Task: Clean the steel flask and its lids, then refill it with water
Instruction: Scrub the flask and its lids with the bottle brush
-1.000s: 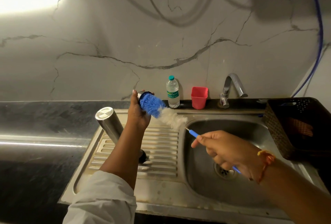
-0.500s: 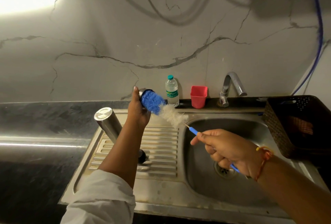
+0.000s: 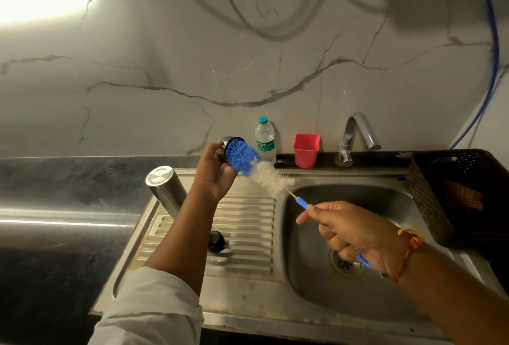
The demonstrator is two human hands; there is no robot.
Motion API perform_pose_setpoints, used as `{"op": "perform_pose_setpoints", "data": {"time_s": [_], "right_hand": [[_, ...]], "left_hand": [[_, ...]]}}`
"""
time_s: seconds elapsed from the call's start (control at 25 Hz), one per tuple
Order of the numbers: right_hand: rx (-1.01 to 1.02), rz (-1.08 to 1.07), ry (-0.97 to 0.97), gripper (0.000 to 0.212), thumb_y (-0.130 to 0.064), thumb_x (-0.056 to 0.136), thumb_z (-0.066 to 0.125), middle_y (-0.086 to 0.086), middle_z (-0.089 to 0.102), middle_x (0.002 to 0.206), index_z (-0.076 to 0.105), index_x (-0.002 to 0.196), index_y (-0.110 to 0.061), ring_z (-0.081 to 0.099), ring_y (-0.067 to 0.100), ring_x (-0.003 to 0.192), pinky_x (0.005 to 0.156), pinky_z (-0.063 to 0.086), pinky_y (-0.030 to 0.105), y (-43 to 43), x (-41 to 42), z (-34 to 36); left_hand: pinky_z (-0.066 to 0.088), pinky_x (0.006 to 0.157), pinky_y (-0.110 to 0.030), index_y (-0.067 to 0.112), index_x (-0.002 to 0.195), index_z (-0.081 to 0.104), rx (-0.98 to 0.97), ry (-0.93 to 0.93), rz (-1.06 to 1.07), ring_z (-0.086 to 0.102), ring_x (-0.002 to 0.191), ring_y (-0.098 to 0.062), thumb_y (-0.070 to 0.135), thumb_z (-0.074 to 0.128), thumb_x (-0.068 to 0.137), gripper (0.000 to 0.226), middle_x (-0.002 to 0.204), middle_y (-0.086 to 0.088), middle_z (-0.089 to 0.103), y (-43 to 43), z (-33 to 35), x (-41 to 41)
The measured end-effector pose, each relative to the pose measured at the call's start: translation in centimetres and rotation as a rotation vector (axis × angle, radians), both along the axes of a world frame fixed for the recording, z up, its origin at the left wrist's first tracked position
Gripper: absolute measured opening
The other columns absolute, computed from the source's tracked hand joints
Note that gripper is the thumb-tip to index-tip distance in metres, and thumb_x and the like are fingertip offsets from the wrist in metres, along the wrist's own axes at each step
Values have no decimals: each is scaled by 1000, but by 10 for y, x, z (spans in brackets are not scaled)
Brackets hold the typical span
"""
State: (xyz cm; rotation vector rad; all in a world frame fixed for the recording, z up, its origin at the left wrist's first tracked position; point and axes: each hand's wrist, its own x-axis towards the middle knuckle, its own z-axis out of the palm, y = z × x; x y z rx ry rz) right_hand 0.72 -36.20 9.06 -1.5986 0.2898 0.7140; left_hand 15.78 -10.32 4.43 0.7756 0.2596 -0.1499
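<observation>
My left hand [image 3: 216,172] holds a steel cup lid [image 3: 226,144] up over the drainboard, its mouth turned right. A bottle brush [image 3: 264,175] with a blue tip and white bristles has its blue end pushed into the lid. My right hand [image 3: 355,234] grips the brush's thin blue handle above the sink basin. The steel flask [image 3: 165,189] stands upside down and leaning on the drainboard, left of my left forearm. A small black lid [image 3: 216,241] lies on the drainboard ribs.
The steel sink [image 3: 308,298] has a drain under my right hand and a tap [image 3: 355,135] behind. A small water bottle [image 3: 265,140] and a red cup [image 3: 306,150] stand on the back ledge. A dark basket [image 3: 462,193] sits right. Dark countertop [image 3: 55,196] lies left.
Both hands have stayed in nearly the same place. The brush's blue tip has pushed a little further into the lid.
</observation>
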Motion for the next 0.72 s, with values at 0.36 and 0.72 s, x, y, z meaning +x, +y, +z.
{"op": "perform_pose_setpoints", "data": {"time_s": [0.36,0.72], "right_hand": [[-751,179,-596,31,-38,103,44,-6,56,65,70,103,-21,55,11,63,61,43,31,5,0,-6],[-1023,198,-816,32,-40,104,40,-4,53,65,66,100,-22,48,16,57,55,37,33,4,0,-16]], "left_hand": [[54,103,-46,3,120,61,177,62,56,68,118,-32,40,70,94,46,125,-20,65,-4,7,4],[56,100,-39,4,114,63,300,76,72,73,103,-27,42,68,95,43,106,-14,73,-11,15,5]]}}
